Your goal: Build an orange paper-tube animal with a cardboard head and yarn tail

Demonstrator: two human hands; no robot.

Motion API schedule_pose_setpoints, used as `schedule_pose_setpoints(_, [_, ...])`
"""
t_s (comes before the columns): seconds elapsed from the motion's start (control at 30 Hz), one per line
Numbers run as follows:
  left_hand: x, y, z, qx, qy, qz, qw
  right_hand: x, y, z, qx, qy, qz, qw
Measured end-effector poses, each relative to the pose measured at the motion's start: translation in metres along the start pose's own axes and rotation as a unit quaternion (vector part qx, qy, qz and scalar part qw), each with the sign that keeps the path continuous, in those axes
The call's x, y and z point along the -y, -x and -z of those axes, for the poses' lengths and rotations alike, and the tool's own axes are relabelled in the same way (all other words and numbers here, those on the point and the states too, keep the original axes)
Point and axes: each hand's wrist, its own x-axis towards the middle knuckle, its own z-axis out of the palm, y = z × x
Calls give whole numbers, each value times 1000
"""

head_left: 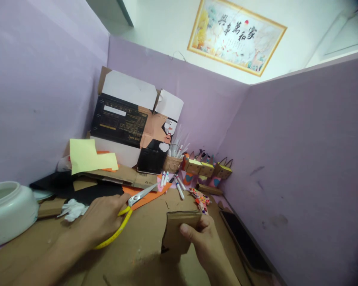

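Observation:
My left hand [106,216] is closed around scissors with yellow handles [137,198]; the blades point up and to the right, over orange paper [149,197]. Between the thumb and fingers of my right hand [201,238] is a piece of brown cardboard [179,232], held upright above the table. Its top edge looks doubled or layered, and some of my fingers are hidden behind it. The scissors and the cardboard are apart. Beyond the cardboard lie several white markers [179,188] and a strip of colourful patterned material [200,198].
A white pot [10,214] stands at the left, near crumpled tissue [73,209]. Yellow paper [83,155] and a flattened black box [119,123] are at the back. Small cardboard figures [207,170] line the back right. A dark phone-like slab [244,242] lies along the right wall [301,159].

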Motion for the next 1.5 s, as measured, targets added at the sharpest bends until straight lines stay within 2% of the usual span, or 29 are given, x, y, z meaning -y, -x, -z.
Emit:
schedule_pose_setpoints(0.07, [4,-3,0,35,-41,-23,998,-3,-1,-2,-24,8,4,1000])
schedule_pose_setpoints(0.17, [5,-5,-2,61,-39,-8,997,0,0,-5,-53,-37,0,998])
schedule_pose_setpoints(0.27, [-3,-2,-4,16,108,9,994,9,2,-8,19,-122,-64,990])
schedule_pose_setpoints(0.33, [-12,3,-6,-2,270,-2,963,12,3,-11,84,-127,-123,981])
schedule_pose_setpoints(0.43, [-27,13,-10,38,445,-26,894,10,6,-21,112,-62,-167,978])
schedule_pose_setpoints(0.5, [-37,18,-12,70,488,-17,870,6,8,-29,115,-23,-178,977])
schedule_pose_setpoints(0.6, [-46,24,-15,75,501,2,862,3,11,-35,132,-6,-191,973])
schedule_pose_setpoints(0.7, [-44,26,-19,38,518,-1,855,7,10,-24,186,-25,-197,962])
schedule_pose_setpoints(0.77, [-39,23,-22,-17,562,19,827,12,6,-8,217,-47,-188,957])
schedule_pose_setpoints(0.87, [-28,13,-24,-120,651,54,748,17,-2,17,135,-131,-126,974])
schedule_pose_setpoints(0.93, [-21,5,-23,-186,694,81,691,17,-8,25,108,-203,-94,969])
schedule_pose_setpoints(1.0, [-17,-2,-22,-250,713,106,647,11,-10,19,87,-266,-72,957])
schedule_pose_setpoints(1.07, [-17,-3,-24,-291,712,124,627,0,-10,-1,55,-300,-68,950])
schedule_pose_setpoints(1.13, [-22,1,-31,-299,693,137,642,-13,-6,-28,37,-299,-63,952])
schedule_pose_setpoints(1.2, [-32,9,-41,-285,658,141,683,-24,-2,-52,30,-297,-83,951])
schedule_pose_setpoints(1.27, [-43,17,-50,-249,618,123,735,-30,0,-63,-21,-292,-80,953])
schedule_pose_setpoints(1.33, [-53,23,-54,-210,595,90,770,-32,-1,-60,-49,-285,-81,954])
schedule_pose_setpoints(1.4, [-58,26,-54,-195,592,58,779,-31,-4,-47,-55,-271,-64,959])
schedule_pose_setpoints(1.5, [-58,28,-49,-210,582,26,785,-30,-9,-28,-59,-237,-30,969])
